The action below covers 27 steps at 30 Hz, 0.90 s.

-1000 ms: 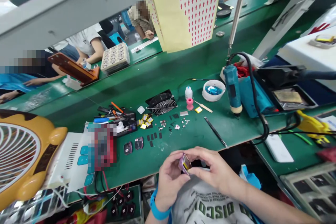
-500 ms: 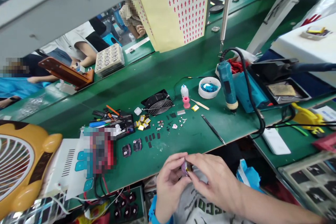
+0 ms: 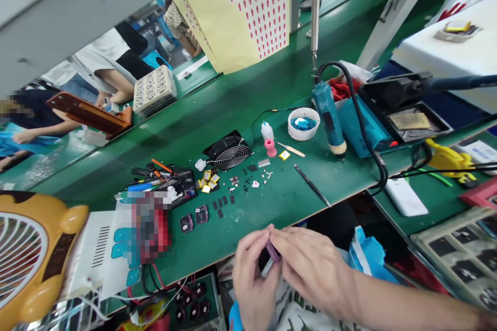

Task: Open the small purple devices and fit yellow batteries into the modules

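Note:
A small purple device casing [image 3: 273, 251] is held between both hands in front of my body, at the bench's front edge. My left hand [image 3: 253, 276] closes its fingers and thumb around the casing's left side. From the other side, my right hand [image 3: 310, 261] presses on it with its fingers. Only a purple edge of the casing shows; the fingers hide the rest. Two similar purple-framed casings [image 3: 201, 214] lie on the green bench, near several small black pads [image 3: 220, 213].
Black tweezers [image 3: 311, 185] lie by the bench's front edge. A teal electric screwdriver [image 3: 328, 120] hangs to the right, near a white bowl [image 3: 304, 124]. Behind lie a black fan [image 3: 230, 151] and yellow battery cells [image 3: 208, 181]. An orange fan [image 3: 37, 248] stands left.
The casing has turned in my hands: its purple edge faces me now, and the yellowish inner part seen before is hidden. My right fingers have shifted over it. The camera view has moved slightly.

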Each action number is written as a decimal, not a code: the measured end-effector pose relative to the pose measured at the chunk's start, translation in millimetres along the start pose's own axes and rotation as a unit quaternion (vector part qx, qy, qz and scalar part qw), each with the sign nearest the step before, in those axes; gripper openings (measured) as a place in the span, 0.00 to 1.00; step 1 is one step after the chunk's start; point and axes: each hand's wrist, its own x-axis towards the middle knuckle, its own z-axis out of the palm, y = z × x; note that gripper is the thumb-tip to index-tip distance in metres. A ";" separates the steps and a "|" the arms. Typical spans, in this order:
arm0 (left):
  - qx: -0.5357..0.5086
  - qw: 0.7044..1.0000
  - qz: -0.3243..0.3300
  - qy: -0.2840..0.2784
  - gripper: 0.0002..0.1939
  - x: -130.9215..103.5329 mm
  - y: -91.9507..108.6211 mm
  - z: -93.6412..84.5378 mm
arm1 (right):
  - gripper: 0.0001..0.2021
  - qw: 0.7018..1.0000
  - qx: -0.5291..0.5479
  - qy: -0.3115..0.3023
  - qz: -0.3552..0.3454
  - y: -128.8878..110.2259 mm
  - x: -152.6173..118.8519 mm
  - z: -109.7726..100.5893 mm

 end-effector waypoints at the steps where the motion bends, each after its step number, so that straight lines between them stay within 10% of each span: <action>1: -0.006 1.000 0.006 0.009 0.15 1.3 2.9 2.1 | 0.54 1.000 0.004 -0.006 -0.001 -0.8 1.0 -2.8; 23: -0.135 0.988 -0.038 0.058 0.26 4.6 11.2 8.6 | 0.16 0.990 -0.008 0.144 0.013 -28.7 39.7 -37.0; 27: -0.146 0.985 -0.065 0.069 0.27 0.8 5.0 11.4 | 0.16 0.995 -0.018 0.098 -0.021 -23.8 36.0 -34.3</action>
